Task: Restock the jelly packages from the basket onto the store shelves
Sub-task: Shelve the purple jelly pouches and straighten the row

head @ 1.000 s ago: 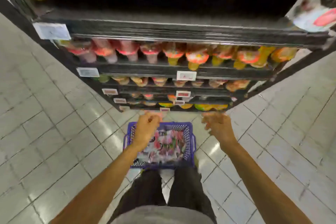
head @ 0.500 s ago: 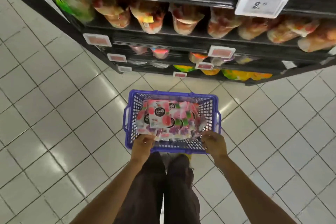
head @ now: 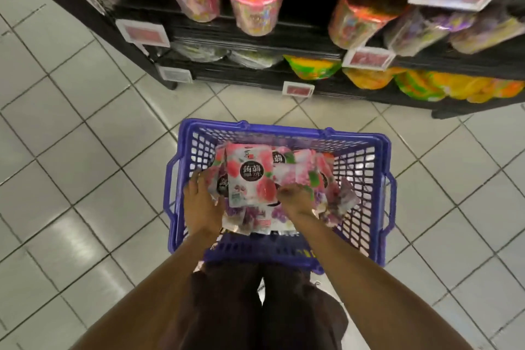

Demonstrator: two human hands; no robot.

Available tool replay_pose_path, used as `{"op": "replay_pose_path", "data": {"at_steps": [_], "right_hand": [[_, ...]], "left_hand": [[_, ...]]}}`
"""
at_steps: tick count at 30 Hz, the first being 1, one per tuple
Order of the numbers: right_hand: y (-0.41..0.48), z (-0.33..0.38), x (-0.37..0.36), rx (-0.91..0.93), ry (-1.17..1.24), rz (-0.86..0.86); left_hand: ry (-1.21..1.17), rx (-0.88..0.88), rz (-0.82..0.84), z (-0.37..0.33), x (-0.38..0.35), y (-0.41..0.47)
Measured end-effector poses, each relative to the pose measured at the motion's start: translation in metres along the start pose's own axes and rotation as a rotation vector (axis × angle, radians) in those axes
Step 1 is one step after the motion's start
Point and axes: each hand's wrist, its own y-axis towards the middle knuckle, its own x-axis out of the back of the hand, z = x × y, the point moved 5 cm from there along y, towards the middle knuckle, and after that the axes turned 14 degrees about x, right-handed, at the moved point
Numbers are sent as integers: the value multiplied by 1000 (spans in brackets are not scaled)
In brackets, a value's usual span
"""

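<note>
Fingers (head: 197,180) of the left hand (head: 200,204) lie fairly straight and spread, pressed flat on the left side of the pile of jelly packages (head: 306,176), with the thumb beside the lower left edge of the uppermost pack. The wrist is straight and the bare forearm runs back toward the person's body. The right hand (head: 295,199) is knuckles-up, its fingers curled in on the lower right edge of the top jelly package (head: 250,176); motion blur hides the fingertips, yet the curl closes on that edge.

The top jelly package is a flat pink-and-white pouch with a dark round label. Its printed face is turned up to the camera, and its long axis runs away from the person toward the shelves (head: 284,34), leaning slightly left. Its upper edge is the far one, since the label reads upright from the person's side. It lies on top of the other pouches, which sit overlapped at mixed angles, some purple ones lower down and nearer the person.

All of them are inside the blue plastic basket (head: 284,129), which stands on the pale tiled floor (head: 71,150) just ahead of the person's dark-trousered legs (head: 255,307). Beyond the basket, the black shelves carry clear tubs (head: 252,8) with pink lids above, yellow and green bags (head: 312,67) below, and red price tags (head: 143,33) clipped to the shelf edges.
</note>
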Motion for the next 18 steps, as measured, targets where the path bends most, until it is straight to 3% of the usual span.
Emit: {"op": "replay_pose_path", "data": {"at_steps": [3, 6, 8, 12, 16, 18], "right_hand": [[26, -1, -30, 11, -162, 25], [42, -5, -50, 50, -455, 73], [49, -8, -59, 61, -536, 134], [55, -19, -63, -63, -134, 185], [40, -43, -36, -155, -16, 112], [32, -59, -20, -152, -50, 94]], "left_hand": [[38, 51, 66, 11, -22, 22], [207, -50, -40, 8, -34, 35], [180, -79, -80, 5, -35, 41], [224, -155, -54, 1, -46, 30], [281, -24, 326, 17, -79, 15], [169, -14, 322, 15, -80, 16]]}}
